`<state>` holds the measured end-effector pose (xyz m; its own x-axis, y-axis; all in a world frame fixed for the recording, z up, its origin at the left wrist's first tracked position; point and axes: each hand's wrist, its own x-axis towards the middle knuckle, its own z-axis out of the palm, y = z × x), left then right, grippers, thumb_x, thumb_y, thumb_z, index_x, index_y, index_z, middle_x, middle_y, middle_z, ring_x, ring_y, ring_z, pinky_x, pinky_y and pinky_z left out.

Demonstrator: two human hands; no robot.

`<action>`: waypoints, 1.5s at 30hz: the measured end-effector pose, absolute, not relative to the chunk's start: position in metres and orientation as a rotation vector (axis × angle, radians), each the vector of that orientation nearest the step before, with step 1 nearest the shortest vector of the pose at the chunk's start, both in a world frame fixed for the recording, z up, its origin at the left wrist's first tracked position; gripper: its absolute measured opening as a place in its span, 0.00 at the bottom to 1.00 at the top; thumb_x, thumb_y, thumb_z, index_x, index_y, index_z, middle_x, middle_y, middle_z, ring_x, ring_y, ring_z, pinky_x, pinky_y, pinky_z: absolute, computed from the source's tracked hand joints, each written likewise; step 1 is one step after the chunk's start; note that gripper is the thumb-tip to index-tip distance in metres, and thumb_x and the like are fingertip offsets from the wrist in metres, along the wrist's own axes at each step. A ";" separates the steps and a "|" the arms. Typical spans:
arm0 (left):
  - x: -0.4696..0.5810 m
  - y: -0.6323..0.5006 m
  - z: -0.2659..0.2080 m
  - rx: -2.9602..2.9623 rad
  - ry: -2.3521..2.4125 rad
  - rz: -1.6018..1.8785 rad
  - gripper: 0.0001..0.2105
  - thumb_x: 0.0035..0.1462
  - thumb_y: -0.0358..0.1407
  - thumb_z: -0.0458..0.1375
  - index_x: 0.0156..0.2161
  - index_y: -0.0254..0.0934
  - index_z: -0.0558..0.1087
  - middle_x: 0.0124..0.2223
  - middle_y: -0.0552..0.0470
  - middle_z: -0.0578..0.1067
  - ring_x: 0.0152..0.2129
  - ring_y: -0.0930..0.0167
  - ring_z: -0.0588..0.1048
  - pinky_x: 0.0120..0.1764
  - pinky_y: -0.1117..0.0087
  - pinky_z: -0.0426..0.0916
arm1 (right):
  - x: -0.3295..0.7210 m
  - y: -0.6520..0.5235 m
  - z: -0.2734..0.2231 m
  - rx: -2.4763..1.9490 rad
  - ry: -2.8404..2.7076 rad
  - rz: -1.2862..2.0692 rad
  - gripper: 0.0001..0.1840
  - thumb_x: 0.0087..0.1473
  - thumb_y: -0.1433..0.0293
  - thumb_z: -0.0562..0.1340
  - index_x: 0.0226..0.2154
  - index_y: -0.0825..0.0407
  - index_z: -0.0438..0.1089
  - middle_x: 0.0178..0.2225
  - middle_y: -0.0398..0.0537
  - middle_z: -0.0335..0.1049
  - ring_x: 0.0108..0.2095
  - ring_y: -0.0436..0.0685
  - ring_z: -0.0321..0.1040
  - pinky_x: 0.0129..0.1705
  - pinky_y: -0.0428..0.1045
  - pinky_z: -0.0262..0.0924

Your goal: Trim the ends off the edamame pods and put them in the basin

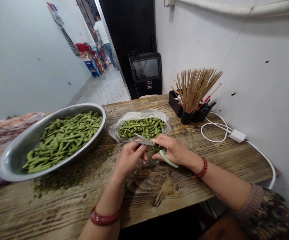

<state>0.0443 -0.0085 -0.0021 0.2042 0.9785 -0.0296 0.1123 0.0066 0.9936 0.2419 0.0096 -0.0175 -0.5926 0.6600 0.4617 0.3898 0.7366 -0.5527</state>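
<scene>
My right hand grips a pair of scissors by the pale green handle. The metal blades stand apart and point left, over the fingertips of my left hand. That hand is closed, thumb against fingers; whatever it pinches is hidden behind the fingers and blades. Just beyond both hands lies a clear plastic bag holding green edamame pods. A wide metal basin to the left holds a large heap of similar green pods.
Green trimmings lie scattered on the wooden table below the basin. At the back right, a black holder contains bamboo skewers. A white cable with an adapter runs along the right wall. A filled plastic bag sits far left.
</scene>
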 end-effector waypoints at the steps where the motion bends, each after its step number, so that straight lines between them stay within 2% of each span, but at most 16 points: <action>1: 0.044 -0.009 -0.002 1.357 1.146 0.984 0.11 0.54 0.41 0.58 0.30 0.32 0.71 0.17 0.54 0.70 0.12 0.76 0.66 0.17 0.76 0.63 | 0.242 0.010 -0.018 -0.783 -2.267 0.525 0.28 0.50 0.64 0.66 0.52 0.55 0.64 0.38 0.51 0.66 0.37 0.56 0.65 0.39 0.50 0.63; 8: 0.044 -0.008 0.000 1.377 1.166 1.004 0.10 0.53 0.39 0.59 0.30 0.32 0.72 0.18 0.54 0.70 0.13 0.76 0.67 0.18 0.76 0.63 | 0.243 0.011 -0.021 -0.794 -2.259 0.538 0.26 0.52 0.64 0.65 0.52 0.53 0.64 0.39 0.51 0.68 0.37 0.55 0.66 0.40 0.49 0.64; 13: 0.041 -0.004 0.000 1.214 1.161 1.248 0.08 0.48 0.35 0.64 0.34 0.33 0.76 0.22 0.57 0.69 0.15 0.81 0.63 0.17 0.80 0.59 | 0.243 0.018 -0.025 -0.844 -2.087 0.558 0.22 0.49 0.62 0.67 0.46 0.54 0.69 0.36 0.50 0.69 0.36 0.56 0.67 0.39 0.50 0.63; 16: 0.038 -0.003 0.001 0.998 1.066 1.281 0.09 0.46 0.35 0.65 0.34 0.34 0.76 0.21 0.58 0.67 0.16 0.81 0.64 0.18 0.81 0.60 | 0.242 0.021 -0.027 -0.872 -2.021 0.542 0.25 0.48 0.61 0.68 0.46 0.54 0.68 0.36 0.51 0.68 0.36 0.56 0.67 0.39 0.51 0.63; 20: 0.036 -0.002 0.002 0.832 0.957 1.312 0.10 0.42 0.32 0.68 0.32 0.33 0.75 0.24 0.57 0.70 0.19 0.80 0.69 0.22 0.81 0.66 | 0.241 0.018 -0.026 -0.828 -2.057 0.566 0.29 0.46 0.61 0.68 0.50 0.54 0.66 0.39 0.51 0.67 0.36 0.56 0.66 0.39 0.52 0.64; 25: 0.038 -0.001 0.002 0.701 0.896 1.363 0.11 0.39 0.29 0.69 0.31 0.32 0.74 0.26 0.56 0.71 0.20 0.81 0.70 0.23 0.82 0.67 | 0.241 0.014 -0.026 -0.784 -2.143 0.579 0.34 0.45 0.61 0.69 0.53 0.52 0.63 0.39 0.51 0.66 0.35 0.55 0.65 0.39 0.52 0.64; 36: 0.042 -0.002 -0.001 0.684 0.869 1.330 0.11 0.41 0.30 0.69 0.31 0.32 0.72 0.24 0.57 0.70 0.20 0.82 0.69 0.24 0.84 0.67 | 0.239 0.011 -0.024 -0.748 -2.175 0.580 0.34 0.46 0.60 0.69 0.53 0.53 0.62 0.40 0.52 0.64 0.37 0.56 0.64 0.39 0.52 0.64; 45: 0.049 -0.004 -0.004 0.758 0.849 1.249 0.11 0.43 0.32 0.68 0.30 0.31 0.72 0.27 0.55 0.73 0.19 0.81 0.69 0.22 0.82 0.66 | 0.240 0.012 -0.027 -0.731 -2.178 0.618 0.32 0.48 0.61 0.68 0.53 0.53 0.63 0.39 0.51 0.65 0.36 0.55 0.64 0.39 0.51 0.64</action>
<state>0.0486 -0.0037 -0.0043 0.1064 0.9861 -0.1275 -0.4820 0.1633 0.8608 0.2396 0.0120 -0.0271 -0.5603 0.6645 0.4945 0.3054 0.7207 -0.6224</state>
